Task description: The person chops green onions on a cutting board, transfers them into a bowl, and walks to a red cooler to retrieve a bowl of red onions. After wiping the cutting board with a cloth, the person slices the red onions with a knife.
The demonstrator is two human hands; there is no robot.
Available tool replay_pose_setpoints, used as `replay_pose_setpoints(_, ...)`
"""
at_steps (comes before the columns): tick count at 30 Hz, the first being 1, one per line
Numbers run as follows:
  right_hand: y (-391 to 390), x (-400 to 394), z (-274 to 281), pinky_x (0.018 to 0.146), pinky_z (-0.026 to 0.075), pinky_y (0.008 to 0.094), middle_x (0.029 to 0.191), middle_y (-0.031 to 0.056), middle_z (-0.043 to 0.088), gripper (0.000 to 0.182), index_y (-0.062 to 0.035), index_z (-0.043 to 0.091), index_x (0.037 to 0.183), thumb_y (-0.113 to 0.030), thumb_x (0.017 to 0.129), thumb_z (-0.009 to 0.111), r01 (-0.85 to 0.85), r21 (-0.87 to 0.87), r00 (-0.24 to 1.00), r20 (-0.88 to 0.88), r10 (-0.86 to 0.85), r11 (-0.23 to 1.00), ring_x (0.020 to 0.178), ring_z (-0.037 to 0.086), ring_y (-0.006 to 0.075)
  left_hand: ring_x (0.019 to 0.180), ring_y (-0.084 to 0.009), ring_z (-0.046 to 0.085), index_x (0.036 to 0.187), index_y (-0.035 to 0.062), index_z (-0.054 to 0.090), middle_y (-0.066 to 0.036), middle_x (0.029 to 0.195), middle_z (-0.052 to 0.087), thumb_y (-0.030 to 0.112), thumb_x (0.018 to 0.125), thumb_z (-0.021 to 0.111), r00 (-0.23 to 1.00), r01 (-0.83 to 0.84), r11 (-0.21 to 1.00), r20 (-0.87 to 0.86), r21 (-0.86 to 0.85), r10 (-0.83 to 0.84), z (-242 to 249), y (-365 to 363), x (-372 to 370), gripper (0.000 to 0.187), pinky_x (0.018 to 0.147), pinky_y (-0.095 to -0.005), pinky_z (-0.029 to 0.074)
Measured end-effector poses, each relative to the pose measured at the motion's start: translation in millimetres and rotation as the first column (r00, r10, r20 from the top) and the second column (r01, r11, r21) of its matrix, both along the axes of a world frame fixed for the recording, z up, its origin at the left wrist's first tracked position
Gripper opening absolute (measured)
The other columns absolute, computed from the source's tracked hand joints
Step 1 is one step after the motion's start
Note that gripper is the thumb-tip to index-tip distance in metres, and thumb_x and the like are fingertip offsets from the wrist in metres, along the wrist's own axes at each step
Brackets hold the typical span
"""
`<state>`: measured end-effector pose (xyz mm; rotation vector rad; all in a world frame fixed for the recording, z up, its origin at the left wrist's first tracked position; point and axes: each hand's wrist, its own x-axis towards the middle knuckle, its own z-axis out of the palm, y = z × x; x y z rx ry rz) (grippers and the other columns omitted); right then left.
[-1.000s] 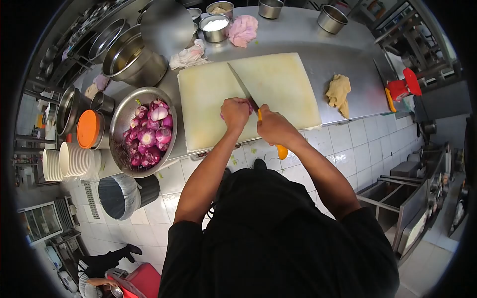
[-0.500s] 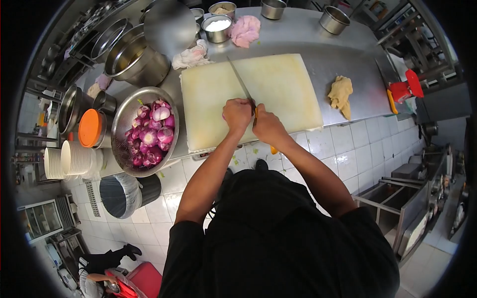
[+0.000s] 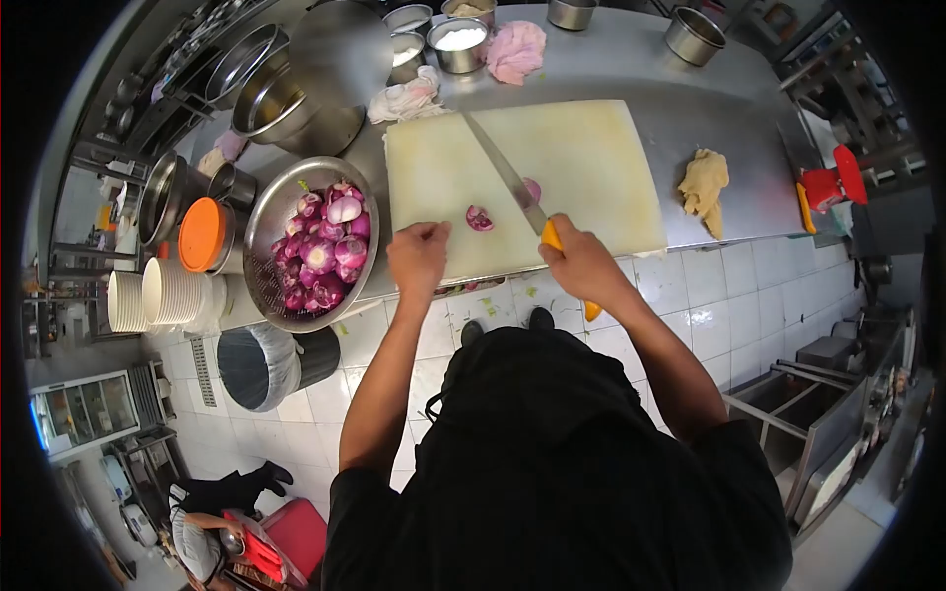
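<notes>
My right hand (image 3: 588, 268) grips the yellow handle of a large knife (image 3: 503, 169). Its long blade slants up and left over the white cutting board (image 3: 601, 148). A small purple onion piece (image 3: 480, 218) lies on the board left of the blade, and another onion piece (image 3: 533, 189) shows at the blade's right side. At the board's front left edge is my left hand (image 3: 418, 261), fingers curled together; whatever they may hold is hidden. Left of the board, a steel colander (image 3: 258, 246) holds several peeled purple onions (image 3: 320, 254).
A beige cloth (image 3: 704, 192) lies right of the board; pink (image 3: 516, 51) and white cloths (image 3: 406, 97) lie behind it. Steel pots (image 3: 696, 35) and stacked white tubs (image 3: 169, 291) stand around. A lined bin (image 3: 258, 366) is below. Another person (image 3: 197, 537) is at lower left.
My hands have moved apart, left hand leftward and right hand with the knife rightward. Two onion pieces now show on the board. The view has shifted slightly.
</notes>
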<state>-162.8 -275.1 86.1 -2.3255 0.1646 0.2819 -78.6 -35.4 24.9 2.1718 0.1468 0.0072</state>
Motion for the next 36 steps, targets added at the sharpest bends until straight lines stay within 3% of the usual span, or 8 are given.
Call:
replay_pose_setpoints(7, 12, -15, -26, 0.078, 0.048, 0.0538, 0.09, 0.0324, 0.065, 0.036, -0.0022, 0.043, 0.123, -0.021, 0.096, 0.057, -0.064, 0.009, 0.995, -0.073, 0.065, 0.998, 0.088, 0.062, 0.051, 0.051, -0.0177, 0.065, 0.085, -0.0024, 0.075, -0.01, 0.059, 0.067, 0.026, 0.083, 0.076, 0.999, 0.041, 0.99, -0.009, 0.138, -0.04, -12, -35, 8, 0.028, 0.056, -0.0326, 0.051)
replay_pose_setpoints(10, 13, -15, -27, 0.078, 0.048, 0.0578, 0.085, 0.0319, 0.065, 0.032, -0.0005, 0.044, 0.117, -0.019, 0.094, 0.056, -0.096, 0.038, 0.993, -0.067, 0.099, 0.995, 0.085, 0.062, 0.0511, 0.075, -0.0341, 0.07, 0.087, -0.0019, 0.075, -0.019, 0.077, 0.071, 0.025, 0.078, 0.078, 0.994, 0.036, 0.995, -0.11, 0.091, -0.026, -5, -44, 9, 0.029, 0.076, -0.0405, 0.054)
replay_pose_setpoints(16, 9, -15, -32, 0.079, 0.048, 0.0567, 0.087, 0.0322, 0.065, 0.032, 0.0003, 0.044, 0.116, -0.018, 0.093, 0.056, -0.116, 0.067, 0.992, -0.038, 0.119, 0.991, 0.086, 0.063, 0.0493, 0.077, -0.0337, 0.071, 0.087, -0.0009, 0.075, -0.019, 0.078, 0.072, 0.021, 0.078, 0.076, 0.996, 0.02, 0.992, -0.092, 0.126, -0.009, 0, -60, 13, 0.023, 0.078, -0.0406, 0.054)
replay_pose_setpoints(22, -3, -14, -31, 0.079, 0.048, 0.0565, 0.087, 0.0312, 0.066, 0.031, 0.0012, 0.044, 0.116, -0.017, 0.093, 0.055, -0.146, 0.072, 0.988, -0.046, 0.149, 0.987, 0.086, 0.063, 0.0502, 0.075, -0.0286, 0.072, 0.086, -0.0029, 0.073, -0.016, 0.075, 0.073, 0.012, 0.078, 0.073, 0.997, -0.021, 0.993, 0.077, 0.117, 0.012, 8, -76, 5, 0.017, 0.073, -0.0374, 0.055)
replay_pose_setpoints(28, -14, -13, -25, 0.079, 0.048, 0.0564, 0.084, 0.0303, 0.066, 0.031, 0.0017, 0.044, 0.115, -0.017, 0.093, 0.055, -0.135, 0.077, 0.985, -0.092, 0.142, 0.988, 0.084, 0.063, 0.05, 0.073, -0.0191, 0.072, 0.085, -0.007, 0.072, -0.013, 0.077, 0.073, 0.003, 0.079, 0.073, 0.998, -0.055, 0.99, -0.006, -0.131, 0.055, 11, -94, 6, 0.012, 0.069, -0.0281, 0.055)
replay_pose_setpoints(31, -19, -16, -26, 0.077, 0.048, 0.0553, 0.087, 0.0307, 0.066, 0.031, -0.0011, 0.044, 0.118, -0.019, 0.095, 0.056, -0.139, 0.053, 0.984, -0.101, 0.144, 0.989, 0.086, 0.063, 0.051, 0.065, -0.0198, 0.068, 0.087, -0.005, 0.073, -0.013, 0.083, 0.07, -0.002, 0.082, 0.067, 0.987, 0.005, 0.981, 0.157, -0.194, 0.026, -10, -94, 5, 0.009, 0.064, -0.0306, 0.055)
replay_pose_setpoints(34, -21, -17, -27, 0.076, 0.047, 0.0561, 0.085, 0.0311, 0.065, 0.031, -0.0008, 0.044, 0.116, -0.02, 0.095, 0.055, -0.128, 0.066, 0.989, -0.068, 0.132, 0.99, 0.084, 0.063, 0.0509, 0.071, -0.0192, 0.069, 0.091, -0.0036, 0.074, -0.012, 0.089, 0.068, -0.002, 0.083, 0.067, 0.948, -0.009, 0.998, 0.317, -0.068, 0.03, -23, -92, 1, 0.011, 0.066, -0.0295, 0.055)
replay_pose_setpoints(36, -22, -17, -29, 0.075, 0.047, 0.0563, 0.083, 0.0307, 0.065, 0.03, -0.0002, 0.043, 0.116, -0.02, 0.096, 0.055, -0.144, 0.059, 0.988, -0.041, 0.147, 0.988, 0.083, 0.063, 0.0509, 0.074, -0.0185, 0.069, 0.093, -0.002, 0.074, -0.012, 0.09, 0.068, -0.002, 0.084, 0.067, 0.94, 0.032, 0.991, 0.341, -0.133, 0.015, -31, -88, -2, 0.012, 0.067, -0.029, 0.055)
